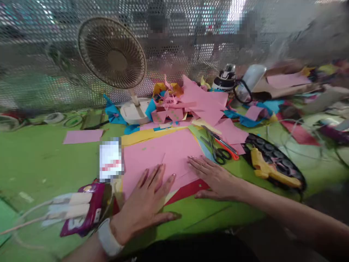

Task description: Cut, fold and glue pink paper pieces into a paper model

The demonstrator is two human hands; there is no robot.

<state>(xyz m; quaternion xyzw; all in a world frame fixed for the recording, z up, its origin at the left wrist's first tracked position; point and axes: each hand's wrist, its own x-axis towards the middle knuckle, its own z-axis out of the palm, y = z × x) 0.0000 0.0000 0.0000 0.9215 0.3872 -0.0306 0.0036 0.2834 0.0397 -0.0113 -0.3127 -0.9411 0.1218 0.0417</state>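
Note:
My left hand (pixel 145 202) lies flat with fingers spread on a large pink paper sheet (pixel 163 153) on the green table (pixel 40 163). My right hand (pixel 214 178) is also flat and open, pressing the sheet's right part near a red paper (pixel 188 190) that sticks out beneath it. Neither hand holds anything. A white band is on my left wrist.
Scissors (pixel 218 151) and an orange-handled tool (pixel 227 149) lie right of the sheet. A yellow glue gun (pixel 268 169) rests on a black tray (pixel 272 151). A desk fan (pixel 113 54), a heap of pink paper scraps (pixel 201 102), a purple packet (pixel 87 213) and a perforated screen surround them.

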